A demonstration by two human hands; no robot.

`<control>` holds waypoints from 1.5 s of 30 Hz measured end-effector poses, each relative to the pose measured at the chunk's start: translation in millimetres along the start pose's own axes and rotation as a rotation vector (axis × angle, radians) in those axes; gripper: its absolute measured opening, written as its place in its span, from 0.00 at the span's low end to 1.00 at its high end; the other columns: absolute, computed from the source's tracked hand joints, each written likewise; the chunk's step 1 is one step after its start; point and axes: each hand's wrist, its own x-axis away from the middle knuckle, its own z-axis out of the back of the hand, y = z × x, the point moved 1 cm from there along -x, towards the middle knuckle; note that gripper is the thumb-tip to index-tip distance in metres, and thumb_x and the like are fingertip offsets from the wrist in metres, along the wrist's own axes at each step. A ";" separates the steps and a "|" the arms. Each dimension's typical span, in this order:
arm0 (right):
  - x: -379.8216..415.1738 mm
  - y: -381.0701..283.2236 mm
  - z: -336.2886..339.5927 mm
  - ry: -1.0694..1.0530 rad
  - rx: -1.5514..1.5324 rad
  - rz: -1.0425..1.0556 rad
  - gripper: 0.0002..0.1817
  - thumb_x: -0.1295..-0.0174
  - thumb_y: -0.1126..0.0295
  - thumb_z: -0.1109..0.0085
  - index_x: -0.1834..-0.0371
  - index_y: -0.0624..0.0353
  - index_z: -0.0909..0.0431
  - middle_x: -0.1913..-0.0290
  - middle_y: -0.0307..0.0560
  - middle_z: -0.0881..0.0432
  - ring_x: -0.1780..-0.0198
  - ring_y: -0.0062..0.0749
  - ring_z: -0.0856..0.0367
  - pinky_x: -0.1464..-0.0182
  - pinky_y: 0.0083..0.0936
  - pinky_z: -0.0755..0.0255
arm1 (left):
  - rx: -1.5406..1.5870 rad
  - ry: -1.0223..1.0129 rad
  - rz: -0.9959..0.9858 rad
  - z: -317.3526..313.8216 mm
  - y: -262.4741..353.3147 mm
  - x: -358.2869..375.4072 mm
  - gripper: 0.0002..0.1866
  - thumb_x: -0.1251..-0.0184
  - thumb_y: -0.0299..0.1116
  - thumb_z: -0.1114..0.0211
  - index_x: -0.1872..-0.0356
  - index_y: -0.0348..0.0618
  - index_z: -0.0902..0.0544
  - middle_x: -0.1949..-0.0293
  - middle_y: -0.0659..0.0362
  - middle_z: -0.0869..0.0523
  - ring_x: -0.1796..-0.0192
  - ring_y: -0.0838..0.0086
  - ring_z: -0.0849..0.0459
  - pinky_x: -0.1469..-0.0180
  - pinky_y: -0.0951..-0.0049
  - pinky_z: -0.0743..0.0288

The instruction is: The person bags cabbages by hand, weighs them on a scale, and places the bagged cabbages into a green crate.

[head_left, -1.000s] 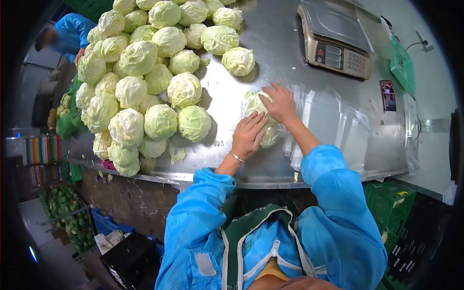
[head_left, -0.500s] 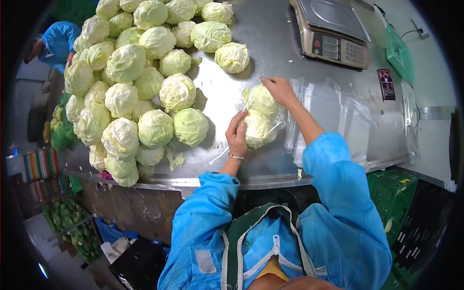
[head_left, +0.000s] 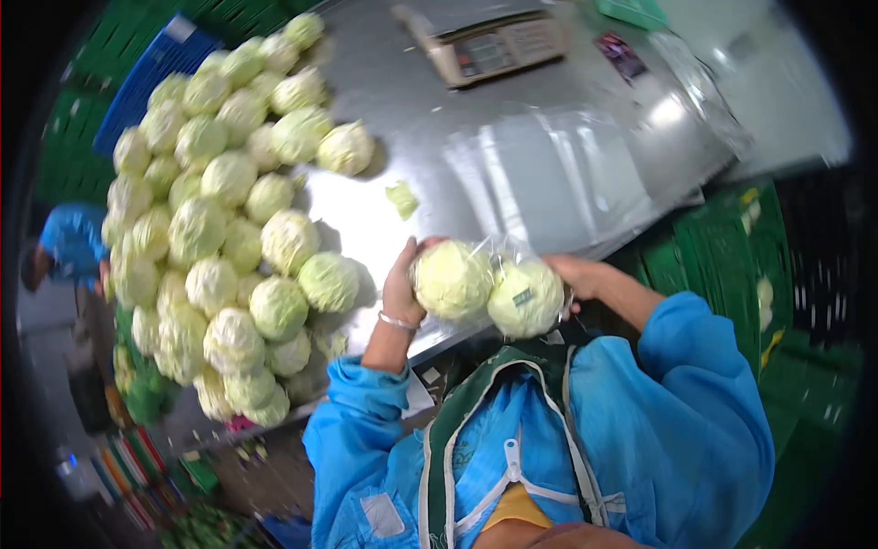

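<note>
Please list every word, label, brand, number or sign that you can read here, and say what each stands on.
None can be read.
Green label on one bagged cabbage: too small.
Scale, markings on its front: too blurred.
Phone, its screen: too blurred.
White tag on the blue crate: too small.

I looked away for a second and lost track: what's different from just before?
The two bagged cabbages came up off the table toward the person, turning from one beyond the other to side by side. The left hand and right hand now hold opposite ends. The cabbage pile, flat bags and scale look unmoved.
</note>
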 end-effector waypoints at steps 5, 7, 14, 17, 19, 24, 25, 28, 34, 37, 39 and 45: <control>48.8 125.3 -2.7 0.236 -0.039 0.728 0.25 0.31 0.57 0.60 0.37 0.60 0.34 0.39 0.47 0.29 0.37 0.31 0.33 0.34 0.28 0.42 | -0.194 0.063 0.128 -34.1 -94.9 -12.9 0.30 0.29 0.54 0.60 0.47 0.35 0.27 0.50 0.48 0.20 0.48 0.59 0.21 0.43 0.61 0.27; 48.0 152.3 13.3 0.501 -0.215 0.705 0.24 0.29 0.57 0.65 0.38 0.61 0.33 0.41 0.47 0.27 0.40 0.31 0.30 0.36 0.27 0.40 | -0.242 -0.013 0.176 -47.7 -121.2 -28.6 0.32 0.29 0.57 0.62 0.45 0.35 0.29 0.48 0.47 0.22 0.47 0.58 0.22 0.43 0.60 0.28; 110.9 249.5 80.8 0.486 -1.491 0.876 0.26 0.35 0.47 0.54 0.55 0.61 0.22 0.57 0.49 0.19 0.54 0.35 0.21 0.46 0.33 0.28 | -0.570 0.022 0.279 -173.4 -256.3 -106.8 0.36 0.31 0.60 0.60 0.42 0.34 0.31 0.45 0.48 0.24 0.44 0.58 0.23 0.40 0.57 0.30; 179.2 309.1 166.0 0.463 -1.795 0.887 0.26 0.40 0.45 0.46 0.61 0.61 0.23 0.60 0.51 0.19 0.59 0.40 0.18 0.53 0.38 0.24 | -0.720 -0.152 0.291 -271.8 -356.0 -148.6 0.32 0.29 0.58 0.59 0.42 0.37 0.30 0.45 0.51 0.23 0.45 0.61 0.22 0.42 0.60 0.28; 250.9 345.4 223.5 0.544 -1.865 1.082 0.27 0.42 0.43 0.44 0.61 0.59 0.23 0.62 0.50 0.18 0.60 0.42 0.18 0.53 0.41 0.23 | -0.804 -0.246 0.327 -345.1 -430.0 -172.4 0.31 0.29 0.57 0.59 0.43 0.38 0.29 0.45 0.53 0.22 0.46 0.62 0.22 0.43 0.62 0.27; 378.9 472.5 356.1 1.010 -1.779 1.136 0.25 0.37 0.45 0.52 0.61 0.59 0.24 0.60 0.51 0.18 0.60 0.41 0.18 0.56 0.40 0.23 | -0.929 -0.501 0.441 -483.4 -617.3 -240.8 0.28 0.29 0.55 0.55 0.44 0.40 0.28 0.50 0.55 0.20 0.50 0.67 0.19 0.48 0.64 0.25; 392.3 493.1 379.0 1.048 -1.798 1.141 0.26 0.37 0.46 0.52 0.56 0.62 0.26 0.58 0.52 0.19 0.58 0.42 0.19 0.53 0.39 0.24 | -0.975 -0.483 0.445 -495.8 -651.4 -261.2 0.28 0.30 0.55 0.54 0.45 0.40 0.27 0.51 0.55 0.19 0.52 0.67 0.18 0.50 0.64 0.24; 411.7 552.6 435.8 1.073 -1.845 1.177 0.31 0.36 0.48 0.52 0.44 0.67 0.33 0.49 0.56 0.22 0.51 0.42 0.21 0.45 0.40 0.28 | -1.119 -0.347 0.479 -516.1 -742.5 -318.6 0.27 0.32 0.57 0.51 0.48 0.43 0.27 0.53 0.54 0.19 0.49 0.63 0.20 0.50 0.57 0.24; 367.4 616.3 467.6 1.146 -1.686 1.027 0.31 0.40 0.47 0.44 0.41 0.59 0.32 0.47 0.47 0.22 0.48 0.37 0.22 0.45 0.37 0.29 | -1.338 -0.360 0.640 -473.8 -836.0 -402.7 0.31 0.39 0.60 0.44 0.45 0.46 0.26 0.46 0.53 0.22 0.51 0.61 0.21 0.50 0.56 0.27; 356.6 618.4 467.4 1.055 -1.761 0.992 0.25 0.41 0.49 0.43 0.50 0.57 0.25 0.52 0.45 0.19 0.51 0.36 0.20 0.46 0.37 0.27 | -1.430 -0.258 0.684 -470.5 -835.3 -386.4 0.32 0.39 0.59 0.43 0.42 0.47 0.31 0.46 0.53 0.23 0.49 0.59 0.22 0.49 0.55 0.27; 341.9 634.6 470.0 1.025 -1.836 0.989 0.22 0.40 0.51 0.43 0.53 0.57 0.24 0.56 0.45 0.18 0.55 0.35 0.19 0.49 0.36 0.26 | -1.458 -0.257 0.610 -459.8 -844.7 -382.2 0.33 0.38 0.58 0.44 0.39 0.48 0.35 0.47 0.52 0.24 0.48 0.58 0.22 0.49 0.55 0.27; 373.5 706.3 438.0 1.266 -1.832 0.770 0.22 0.39 0.54 0.45 0.54 0.63 0.24 0.59 0.48 0.18 0.61 0.37 0.19 0.57 0.34 0.24 | -1.764 -0.588 0.448 -402.6 -933.2 -371.0 0.44 0.40 0.59 0.44 0.35 0.32 0.44 0.41 0.42 0.30 0.41 0.52 0.28 0.42 0.61 0.34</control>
